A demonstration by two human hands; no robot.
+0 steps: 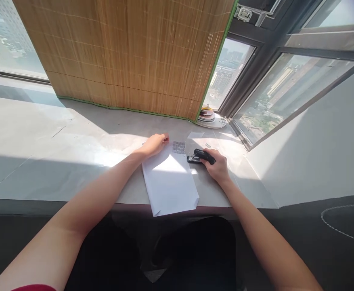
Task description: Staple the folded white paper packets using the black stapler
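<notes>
A stack of white paper (170,182) lies on the sill, its lower edge past the front and its bottom corners bent. Near the top right of the paper is a patch of many small grey marks, like rows of staples (179,147). My left hand (155,144) is at the paper's upper left corner, fingers curled in on it; something red shows at the fingertips. Just right of the paper, my right hand (216,163) grips a black stapler (199,155). The stapler's jaws point left toward the paper and stand apart, with no paper visible between them.
Behind the hands hangs a bamboo blind (128,56) with green edging. A pile of plates (208,118) stands in the back corner by the windows (285,93). Small staple strips (208,145) lie beyond the stapler. A white wall (322,149) bounds the right side.
</notes>
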